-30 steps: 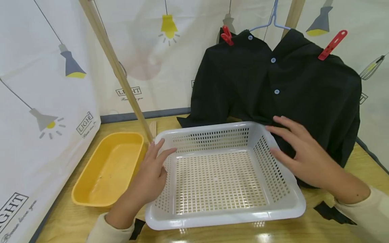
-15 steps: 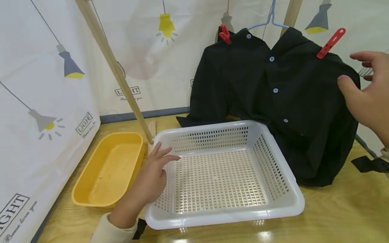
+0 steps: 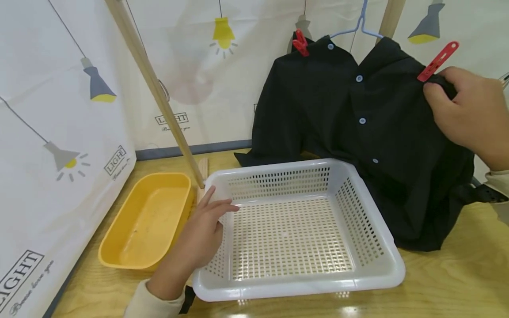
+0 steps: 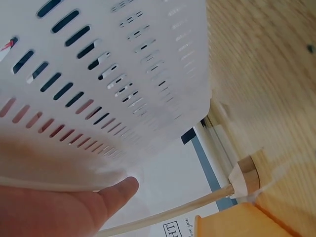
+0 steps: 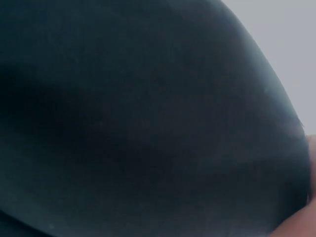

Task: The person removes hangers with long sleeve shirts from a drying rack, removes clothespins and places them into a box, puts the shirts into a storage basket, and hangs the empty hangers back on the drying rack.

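A black shirt [image 3: 326, 101] with pale blue buttons hangs on a blue hanger [image 3: 362, 27], with a red clothespin [image 3: 301, 43] at one shoulder and another red clothespin [image 3: 439, 61] at the other. Just below that second clothespin, my right hand [image 3: 471, 112] pinches the shirt's shoulder between thumb and fingers. Dark cloth [image 5: 148, 118] fills most of the right wrist view. My left hand [image 3: 203, 229] rests on the left rim of a white perforated plastic basket [image 3: 298, 289], fingers spread. In the left wrist view, a finger [image 4: 118, 193] lies along the basket's rim.
Left of the basket stands a yellow plastic tub [image 3: 145, 221] on the wooden table [image 3: 469, 265]. A slanting wooden pole [image 3: 159, 97] rises behind the basket's left corner. Patterned cloth [image 3: 222, 88] hangs behind everything.
My right hand has moved from the basket's right rim up to the shirt's shoulder, where it now pinches the cloth. The left hand stays at the basket's left rim.
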Available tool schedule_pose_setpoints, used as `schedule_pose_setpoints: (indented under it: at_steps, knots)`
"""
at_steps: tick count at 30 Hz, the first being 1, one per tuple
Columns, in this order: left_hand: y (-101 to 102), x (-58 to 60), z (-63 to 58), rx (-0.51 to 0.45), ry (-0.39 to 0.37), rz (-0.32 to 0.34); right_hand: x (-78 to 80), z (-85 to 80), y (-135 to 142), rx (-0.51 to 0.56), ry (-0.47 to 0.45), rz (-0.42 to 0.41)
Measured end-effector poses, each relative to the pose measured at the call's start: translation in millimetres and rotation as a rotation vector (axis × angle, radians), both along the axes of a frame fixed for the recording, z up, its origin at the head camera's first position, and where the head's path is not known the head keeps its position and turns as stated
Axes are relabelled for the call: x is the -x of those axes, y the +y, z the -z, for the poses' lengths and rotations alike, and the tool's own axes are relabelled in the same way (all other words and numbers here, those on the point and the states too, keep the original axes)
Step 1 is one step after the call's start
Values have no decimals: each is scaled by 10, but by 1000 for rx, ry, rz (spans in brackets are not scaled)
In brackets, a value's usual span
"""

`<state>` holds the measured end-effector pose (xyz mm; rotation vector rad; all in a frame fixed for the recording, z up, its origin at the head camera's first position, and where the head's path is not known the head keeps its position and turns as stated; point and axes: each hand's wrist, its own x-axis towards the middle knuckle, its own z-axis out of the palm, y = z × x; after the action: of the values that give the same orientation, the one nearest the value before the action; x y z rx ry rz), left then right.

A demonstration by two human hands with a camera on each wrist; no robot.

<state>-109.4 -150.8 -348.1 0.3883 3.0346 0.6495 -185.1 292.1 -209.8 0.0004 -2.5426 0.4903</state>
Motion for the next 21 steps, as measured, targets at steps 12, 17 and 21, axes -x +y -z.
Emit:
schedule_pose_setpoints:
  at_steps: [12, 17, 21]
  knots:
    - [14, 22, -3, 10, -8, -20, -1, -35, -35, -73, 123, -58]
    - [-8, 28, -1, 12, 17, -11, -3, -60, -55, -47, 122, -2]
    - [-19, 26, -13, 0, 18, -1, -27, -55, -54, 2, 148, 73]
